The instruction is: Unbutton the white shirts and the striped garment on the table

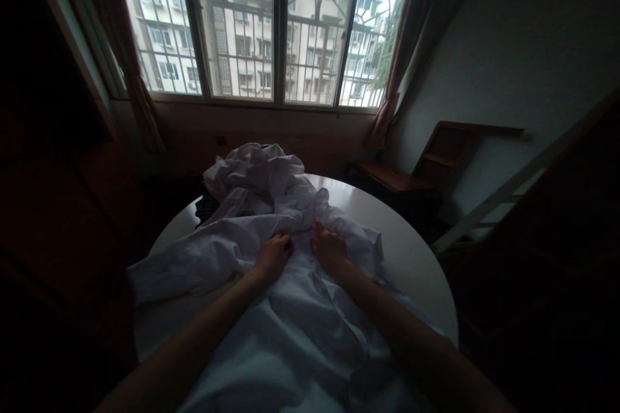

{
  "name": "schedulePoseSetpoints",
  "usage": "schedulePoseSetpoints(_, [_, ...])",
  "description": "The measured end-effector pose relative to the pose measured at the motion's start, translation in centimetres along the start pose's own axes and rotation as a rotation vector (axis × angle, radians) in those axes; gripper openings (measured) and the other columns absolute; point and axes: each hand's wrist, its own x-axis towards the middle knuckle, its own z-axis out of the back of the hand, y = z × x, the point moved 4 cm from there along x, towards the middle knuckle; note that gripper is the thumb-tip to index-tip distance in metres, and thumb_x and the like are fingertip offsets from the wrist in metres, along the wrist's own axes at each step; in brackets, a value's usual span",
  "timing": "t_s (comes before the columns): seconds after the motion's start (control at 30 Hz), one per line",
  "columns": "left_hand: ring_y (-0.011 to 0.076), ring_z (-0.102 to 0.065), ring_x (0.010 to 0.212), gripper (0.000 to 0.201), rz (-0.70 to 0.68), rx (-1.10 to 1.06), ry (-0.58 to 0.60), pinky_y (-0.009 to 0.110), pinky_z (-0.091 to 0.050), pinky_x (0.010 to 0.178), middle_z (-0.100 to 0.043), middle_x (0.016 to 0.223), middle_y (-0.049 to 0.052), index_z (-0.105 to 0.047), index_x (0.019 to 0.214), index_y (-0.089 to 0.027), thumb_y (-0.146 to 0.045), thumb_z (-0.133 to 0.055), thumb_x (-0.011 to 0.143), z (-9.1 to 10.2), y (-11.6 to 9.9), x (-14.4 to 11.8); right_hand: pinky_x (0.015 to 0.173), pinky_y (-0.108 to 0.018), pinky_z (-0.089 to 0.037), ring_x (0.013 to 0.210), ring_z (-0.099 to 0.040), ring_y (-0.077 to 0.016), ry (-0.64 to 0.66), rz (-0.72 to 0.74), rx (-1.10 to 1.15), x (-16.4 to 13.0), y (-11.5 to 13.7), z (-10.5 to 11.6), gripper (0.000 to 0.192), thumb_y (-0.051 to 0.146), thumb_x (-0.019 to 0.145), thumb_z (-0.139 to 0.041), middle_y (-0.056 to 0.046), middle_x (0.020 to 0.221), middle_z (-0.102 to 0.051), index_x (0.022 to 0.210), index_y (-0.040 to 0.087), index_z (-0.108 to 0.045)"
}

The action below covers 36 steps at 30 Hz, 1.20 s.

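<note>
On the round, glossy white surface (pixel 411 251), both hands, left hand (pixel 274 257) and right hand (pixel 329 249), curl shut, pinching the crumpled, soft white cloth (pixel 290 310) at its middle.

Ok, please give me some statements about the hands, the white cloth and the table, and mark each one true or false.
1. Both hands rest on the white cloth. True: left hand and right hand lie on it, close together.
2. The table is square. False: its edge is rounded.
3. A dark garment lies behind the cloth, on the left. True.
4. The window is covered by shut curtains. False: the curtains hang at the sides, and buildings show outside.
5. The right hand holds scissors. False: no tool is visible.
</note>
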Motion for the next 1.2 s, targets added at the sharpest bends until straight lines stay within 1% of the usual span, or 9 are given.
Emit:
schedulePoseSetpoints(0.13, [0.0136,-0.053,0.067,0.008,-0.038,-0.241,0.03,0.023,-0.039,0.062,-0.059,0.07,0.002,-0.059,0.07,-0.014,-0.018,-0.052,0.071,1.0,-0.3,1.6,0.063,-0.03,-0.044,0.077,-0.064,-0.0248,0.016,-0.018,0.039,0.7,-0.4,0.4,0.023,0.015,0.081,-0.041,-0.016,0.082,-0.066,0.097,0.011,-0.057])
schedulePoseSetpoints(0.27, [0.0119,-0.051,0.063,0.011,-0.028,-0.489,-0.054,0.022,-0.039,0.06,-0.056,0.065,-0.001,-0.057,0.07,-0.014,-0.024,-0.054,0.07,2.0,-1.6,2.6,0.063,-0.025,-0.043,0.072,-0.062,-0.0193,-0.182,0.01,0.357,0.5,-0.7,2.7,0.022,0.028,0.084,-0.04,-0.01,0.078,-0.066,0.093,0.015,-0.056])
schedulePoseSetpoints(0.37, [0.0115,-0.05,0.062,0.014,0.023,-0.57,-0.128,0.022,-0.039,0.06,-0.055,0.064,-0.001,-0.056,0.071,-0.014,-0.028,-0.052,0.072,1.0,-1.9,2.1,0.059,-0.021,-0.041,0.065,-0.06,-0.0144,-0.269,0.027,0.618,-0.2,-0.7,3.4,0.026,0.034,0.085,-0.035,-0.005,0.073,-0.064,0.093,0.017,-0.054])
schedulePoseSetpoints(0.43, [0.0118,-0.05,0.063,0.015,0.092,-0.589,-0.158,0.022,-0.04,0.059,-0.056,0.065,0.0,-0.055,0.071,-0.015,-0.029,-0.05,0.074,-0.2,-1.5,1.5,0.056,-0.02,-0.04,0.06,-0.058,-0.0136,-0.21,0.042,0.682,-0.5,-0.4,2.5,0.024,0.033,0.084,-0.037,-0.003,0.067,-0.063,0.09,0.017,-0.054])
schedulePoseSetpoints(0.57, [0.0123,-0.052,0.066,0.013,0.146,-0.571,-0.153,0.023,-0.041,0.062,-0.057,0.068,0.001,-0.054,0.072,-0.015,-0.027,-0.05,0.075,-2.1,-0.5,0.9,0.057,-0.02,-0.039,0.062,-0.059,-0.0136,-0.031,0.03,0.593,-0.8,0.4,-0.4,0.017,0.02,0.08,-0.041,-0.003,0.069,-0.064,0.092,0.016,-0.052])
schedulePoseSetpoints(0.67, [0.0123,-0.052,0.066,0.012,0.089,-0.539,-0.159,0.024,-0.041,0.064,-0.058,0.069,0.001,-0.054,0.072,-0.015,-0.026,-0.05,0.075,-2.1,-0.6,0.8,0.059,-0.023,-0.039,0.069,-0.062,-0.017,-0.008,-0.028,0.41,-0.8,0.5,-1.1,0.023,0.022,0.081,-0.043,-0.006,0.076,-0.065,0.103,0.016,-0.047])
schedulePoseSetpoints(0.8, [0.0123,-0.052,0.066,0.013,0.066,-0.511,-0.173,0.023,-0.041,0.063,-0.058,0.069,0.001,-0.055,0.071,-0.015,-0.027,-0.051,0.075,-1.6,-1.0,0.6,0.062,-0.026,-0.039,0.076,-0.062,-0.0212,-0.049,-0.085,0.218,-0.5,-0.5,0.4,0.032,0.04,0.081,-0.046,-0.01,0.082,-0.064,0.103,0.016,-0.046])
schedulePoseSetpoints(1.07, [0.0123,-0.052,0.066,0.013,0.076,-0.512,-0.191,0.024,-0.04,0.064,-0.058,0.069,0.001,-0.055,0.072,-0.015,-0.027,-0.052,0.075,-1.3,-1.5,0.3,0.068,-0.025,-0.037,0.086,-0.055,-0.0193,-0.311,-0.113,0.086,0.3,-3.6,3.3,0.014,0.021,0.08,-0.046,-0.009,0.093,-0.058,0.091,0.015,-0.049])
schedulePoseSetpoints(1.2, [0.0119,-0.052,0.066,0.012,0.067,-0.487,-0.169,0.023,-0.04,0.064,-0.058,0.07,0.001,-0.056,0.072,-0.015,-0.026,-0.052,0.076,-1.5,-1.4,0.3,0.065,-0.026,-0.036,0.079,-0.056,-0.0182,-0.219,-0.056,0.091,0.4,-3.4,2.9,0.015,0.027,0.085,-0.043,-0.008,0.086,-0.06,0.082,0.015,-0.052])
